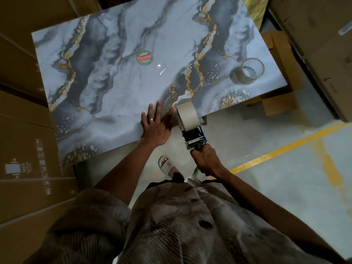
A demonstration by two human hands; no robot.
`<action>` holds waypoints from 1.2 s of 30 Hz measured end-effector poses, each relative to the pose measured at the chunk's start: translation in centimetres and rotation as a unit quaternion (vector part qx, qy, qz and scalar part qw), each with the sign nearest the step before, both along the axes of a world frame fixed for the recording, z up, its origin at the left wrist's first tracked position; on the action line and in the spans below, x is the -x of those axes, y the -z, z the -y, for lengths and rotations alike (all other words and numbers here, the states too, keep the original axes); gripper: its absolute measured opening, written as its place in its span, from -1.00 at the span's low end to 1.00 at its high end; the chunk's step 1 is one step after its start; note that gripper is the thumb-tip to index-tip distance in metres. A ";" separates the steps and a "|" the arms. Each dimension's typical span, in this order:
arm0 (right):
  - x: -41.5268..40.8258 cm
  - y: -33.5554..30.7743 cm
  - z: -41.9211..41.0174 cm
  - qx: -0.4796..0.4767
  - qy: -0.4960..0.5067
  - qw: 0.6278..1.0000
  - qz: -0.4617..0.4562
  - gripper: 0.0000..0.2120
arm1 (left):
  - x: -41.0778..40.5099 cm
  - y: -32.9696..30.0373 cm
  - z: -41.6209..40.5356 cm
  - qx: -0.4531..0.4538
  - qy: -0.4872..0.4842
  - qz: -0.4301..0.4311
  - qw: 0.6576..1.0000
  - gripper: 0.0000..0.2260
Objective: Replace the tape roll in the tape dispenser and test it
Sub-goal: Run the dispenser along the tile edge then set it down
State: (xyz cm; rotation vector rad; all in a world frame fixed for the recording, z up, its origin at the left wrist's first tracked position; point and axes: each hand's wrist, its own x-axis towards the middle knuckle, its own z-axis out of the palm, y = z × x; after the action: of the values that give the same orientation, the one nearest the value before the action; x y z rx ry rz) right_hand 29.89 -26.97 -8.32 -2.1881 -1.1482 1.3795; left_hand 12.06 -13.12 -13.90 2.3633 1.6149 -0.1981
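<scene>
My right hand (206, 161) grips the handle of a blue and metal tape dispenser (194, 139), held at the near edge of the marble-patterned tabletop (118, 88). A full beige tape roll (186, 116) sits mounted in the dispenser, its front end over the table edge. My left hand (157, 123) lies flat on the tabletop just left of the roll, fingers spread and a ring on one finger. A nearly used-up tape roll (248, 71), mostly a bare core, stands on the table at the far right.
A round red and green sticker (144, 58) is stuck near the table's middle. Stacked cardboard boxes (24, 130) stand along the left, with more boxes (320, 54) at the right. A yellow line (285, 149) crosses the concrete floor. My sandalled foot (168, 166) is below the table edge.
</scene>
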 end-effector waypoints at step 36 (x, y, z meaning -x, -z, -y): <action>-1.0 -3.2 2.1 0.039 0.049 0.996 -0.057 -0.77 | -0.3 -2.0 0.1 0.070 -0.019 0.005 0.997 -0.38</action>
State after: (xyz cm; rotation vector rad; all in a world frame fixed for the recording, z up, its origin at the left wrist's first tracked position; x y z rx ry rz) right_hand 30.85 -29.02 -5.13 -2.1548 -0.9499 1.5093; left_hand 12.33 -13.24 -11.89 2.2240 1.5840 -0.2814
